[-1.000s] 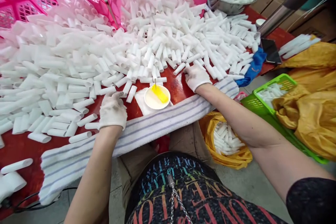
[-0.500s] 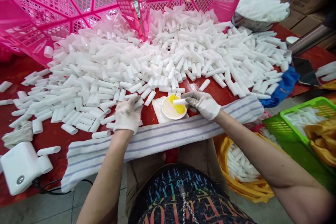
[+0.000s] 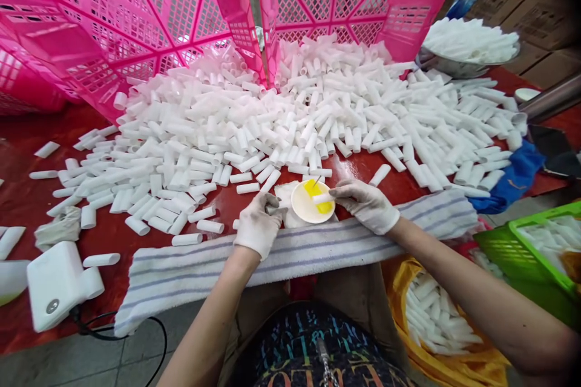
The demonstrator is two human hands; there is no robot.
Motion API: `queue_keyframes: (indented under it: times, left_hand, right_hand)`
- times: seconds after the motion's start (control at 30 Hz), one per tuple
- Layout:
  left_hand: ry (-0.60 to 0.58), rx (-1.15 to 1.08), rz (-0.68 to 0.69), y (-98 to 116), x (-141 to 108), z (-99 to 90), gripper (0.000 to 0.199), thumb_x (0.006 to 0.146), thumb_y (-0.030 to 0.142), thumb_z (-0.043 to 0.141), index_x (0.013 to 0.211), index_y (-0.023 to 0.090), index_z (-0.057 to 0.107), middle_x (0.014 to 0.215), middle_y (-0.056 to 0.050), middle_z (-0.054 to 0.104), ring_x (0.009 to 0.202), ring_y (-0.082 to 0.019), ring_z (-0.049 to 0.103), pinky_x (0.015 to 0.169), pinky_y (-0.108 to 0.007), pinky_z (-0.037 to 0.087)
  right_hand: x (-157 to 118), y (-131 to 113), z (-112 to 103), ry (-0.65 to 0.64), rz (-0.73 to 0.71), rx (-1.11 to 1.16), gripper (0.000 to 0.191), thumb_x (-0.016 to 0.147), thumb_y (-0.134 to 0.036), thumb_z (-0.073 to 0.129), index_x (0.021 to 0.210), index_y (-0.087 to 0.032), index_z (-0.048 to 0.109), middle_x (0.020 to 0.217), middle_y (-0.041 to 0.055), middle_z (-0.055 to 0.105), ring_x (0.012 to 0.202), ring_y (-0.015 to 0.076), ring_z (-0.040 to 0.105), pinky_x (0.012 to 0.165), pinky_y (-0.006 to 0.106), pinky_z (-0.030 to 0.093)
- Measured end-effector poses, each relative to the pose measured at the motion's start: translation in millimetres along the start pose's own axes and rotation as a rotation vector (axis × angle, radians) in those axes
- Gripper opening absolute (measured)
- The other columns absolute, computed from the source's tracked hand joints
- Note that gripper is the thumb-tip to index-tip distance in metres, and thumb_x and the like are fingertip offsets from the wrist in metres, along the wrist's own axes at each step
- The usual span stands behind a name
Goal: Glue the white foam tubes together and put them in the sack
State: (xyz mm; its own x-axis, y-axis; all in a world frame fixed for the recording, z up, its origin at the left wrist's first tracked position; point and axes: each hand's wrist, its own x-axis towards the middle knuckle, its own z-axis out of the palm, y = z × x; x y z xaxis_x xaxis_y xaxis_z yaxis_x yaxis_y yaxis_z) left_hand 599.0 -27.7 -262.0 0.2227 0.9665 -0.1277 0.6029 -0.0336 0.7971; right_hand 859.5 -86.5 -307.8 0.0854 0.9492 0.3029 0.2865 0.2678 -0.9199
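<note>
White-gloved, my right hand (image 3: 367, 204) pinches one white tube (image 3: 323, 198) over a small white dish (image 3: 305, 211). Inside the dish lies a yellow piece (image 3: 319, 193) with a thin pin sticking up, close to the tube's left end. My left hand (image 3: 261, 222), also gloved, is just left of the dish, its fingers closed on another white tube (image 3: 275, 211), mostly covered by the fingers. A folded white cloth (image 3: 285, 191) is under the dish. Beyond both hands spreads a large heap of white tubes (image 3: 290, 109) on the red table (image 3: 22, 193).
Pink crates (image 3: 172, 12) stand behind the heap. A striped towel (image 3: 190, 272) lines the front edge. A white device (image 3: 57, 287) sits at left, a metal bowl (image 3: 458, 66) at back right. A green basket (image 3: 503, 251) and orange-lined container (image 3: 399, 320) stand at lower right.
My left hand has moved right, closer to the dish, with a tube in its fingers. My right hand still holds its tube over the dish. The whole view has shifted somewhat.
</note>
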Motion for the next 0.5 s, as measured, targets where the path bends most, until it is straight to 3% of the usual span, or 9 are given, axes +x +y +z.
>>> queue_keyframes:
  times: [0.07, 0.17, 0.23, 0.37, 0.5]
  left_hand:
    - [-0.029, 0.050, 0.028, 5, -1, 1.0, 0.029, 0.078, 0.023, 0.064, 0.107, 0.021, 0.063, 0.100, -0.003, 0.070, 0.089, -0.016, 0.066, 0.087, -0.029, 0.052]
    - [-0.065, 0.180, 0.084, 8, 0, 2.1, 0.040, 0.083, 0.022, 0.061, 0.122, 0.019, 0.063, 0.121, -0.009, 0.065, 0.110, -0.021, 0.062, 0.102, -0.033, 0.047]
    - [-0.077, 0.285, 0.107, 9, 1, 3.0, 0.036, 0.085, 0.024, 0.059, 0.120, 0.017, 0.065, 0.121, -0.012, 0.064, 0.109, -0.024, 0.063, 0.102, -0.037, 0.047]
    - [-0.096, 0.309, 0.126, 8, 3, 2.7, 0.035, 0.084, 0.022, 0.060, 0.118, 0.018, 0.067, 0.116, -0.011, 0.066, 0.105, -0.023, 0.064, 0.100, -0.037, 0.049]
    - [-0.064, 0.196, 0.126, 7, 2, 1.2, 0.034, 0.079, 0.020, 0.066, 0.113, 0.017, 0.068, 0.117, -0.010, 0.067, 0.109, -0.022, 0.063, 0.104, -0.035, 0.046]
  right_hand:
    - [0, -2, -2, -0.022, -0.019, -0.058, 0.024, 0.081, -0.036, 0.071, 0.099, -0.020, 0.071, 0.097, 0.0062, 0.067, 0.089, 0.0179, 0.066, 0.082, 0.033, 0.058]
    - [-4, -4, -4, -0.056, 0.146, -0.114, 0.037, 0.084, -0.041, 0.067, 0.116, -0.021, 0.066, 0.113, 0.0078, 0.068, 0.103, 0.0203, 0.066, 0.092, 0.036, 0.056]
    - [-8, -2, -4, -0.055, 0.198, -0.115, 0.034, 0.087, -0.042, 0.063, 0.115, -0.021, 0.066, 0.111, 0.0073, 0.069, 0.101, 0.0201, 0.067, 0.093, 0.036, 0.056]
    - [-13, 5, -3, -0.029, 0.010, -0.097, 0.022, 0.082, -0.034, 0.070, 0.100, -0.020, 0.069, 0.100, 0.0061, 0.068, 0.090, 0.0186, 0.068, 0.086, 0.035, 0.058]
    - [-15, 3, -2, -0.053, 0.092, -0.127, 0.035, 0.083, -0.036, 0.069, 0.114, -0.021, 0.066, 0.111, 0.0077, 0.068, 0.099, 0.0201, 0.066, 0.091, 0.037, 0.057]
